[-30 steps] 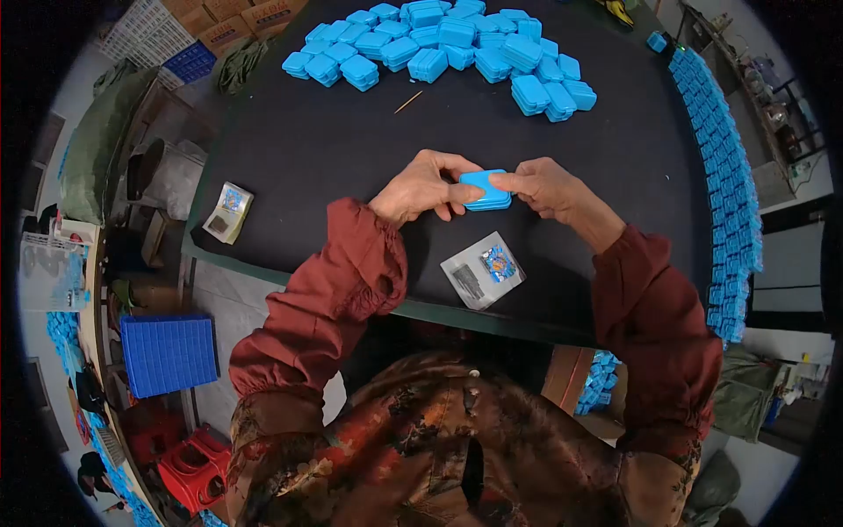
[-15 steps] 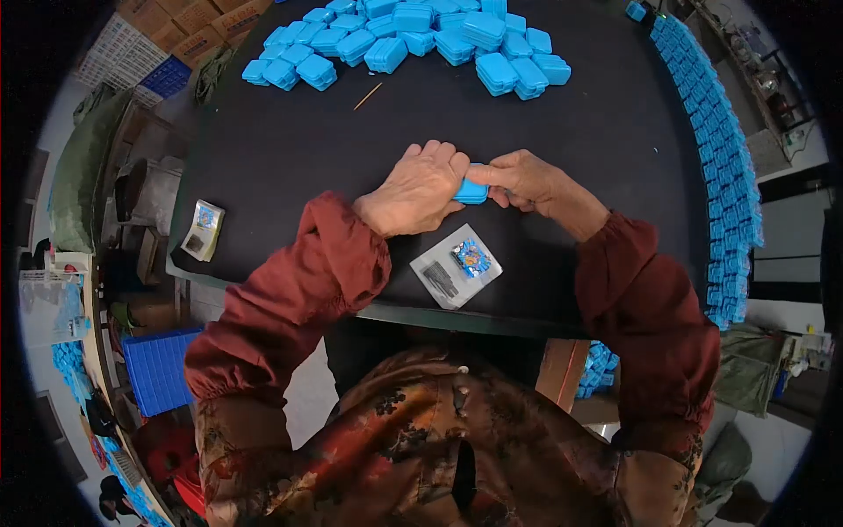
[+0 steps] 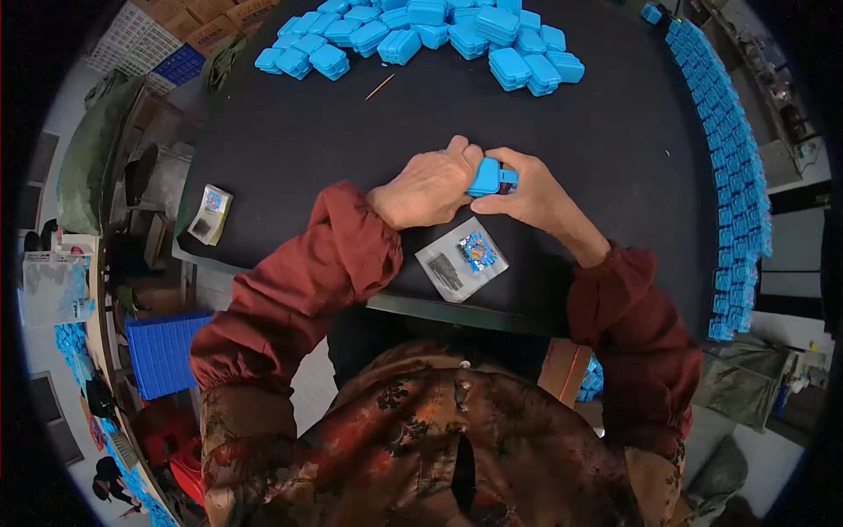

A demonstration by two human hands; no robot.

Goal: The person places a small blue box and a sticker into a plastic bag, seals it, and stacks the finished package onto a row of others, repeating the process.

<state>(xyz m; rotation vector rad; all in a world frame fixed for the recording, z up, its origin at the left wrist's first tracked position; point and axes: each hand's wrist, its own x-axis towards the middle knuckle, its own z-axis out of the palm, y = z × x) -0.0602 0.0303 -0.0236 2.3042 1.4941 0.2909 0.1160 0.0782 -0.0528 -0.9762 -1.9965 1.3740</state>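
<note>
A small blue plastic case [image 3: 484,177] is held above the black tabletop between both hands. My left hand [image 3: 428,187] wraps round its left side, with the fingers bent over it. On the right side, my right hand [image 3: 532,193] grips the case's end between thumb and fingers, beside a blue tab sticking out over a dark gap. The palm side of the left hand hides part of the case. Just below the hands lies a whitish printed sheet or flat packet [image 3: 460,263] with a colourful picture and a dark text block.
Many similar blue cases [image 3: 399,46] are heaped at the far edge. Long rows of blue cases [image 3: 733,176] line the right edge. A small stack of printed cards [image 3: 211,215] lies at left, and a thin stick [image 3: 379,86] lies near the heap.
My right hand has shifted its grip; its thumb and fingers are now spread across the case's right end. More of the case shows, turned so its tab is visible. The view has shifted slightly.
</note>
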